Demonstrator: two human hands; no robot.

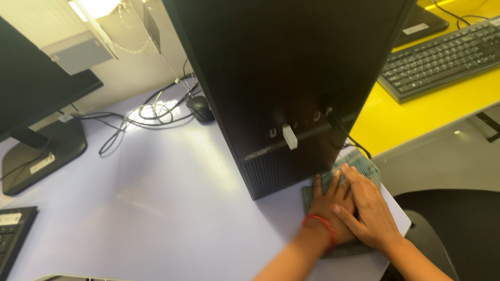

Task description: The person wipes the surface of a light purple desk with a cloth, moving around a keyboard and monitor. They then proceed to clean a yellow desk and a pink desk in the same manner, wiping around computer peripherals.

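Head view, looking down: a green patterned cloth (359, 162) is seen lying flat on the pale bench (166, 208), right at its near right corner, tucked against the foot of a black computer tower (286, 78). The cloth's long axis seems to run from the near-left up toward the far-right, along the tower's base, though most of it is covered.

Both hands are pressed flat on it, stacked: the left hand (328, 208), red thread on the wrist, is underneath, and the right hand (367, 208) is laid over it. Nothing is gripped; fingers are stretched out, palms down.

Counted: one tower, one cloth, one mouse (200, 108), one monitor (36, 104) on its stand, two keyboards — one on the yellow bench (416, 112) at far right (442, 54), one cut off at the lower left (13, 237). A tangle of cables (146, 114) is seen behind.

Room: the bench edge is just right of the hands, with a dark chair (453, 229) below it. Plenty of bare surface is left to the left.
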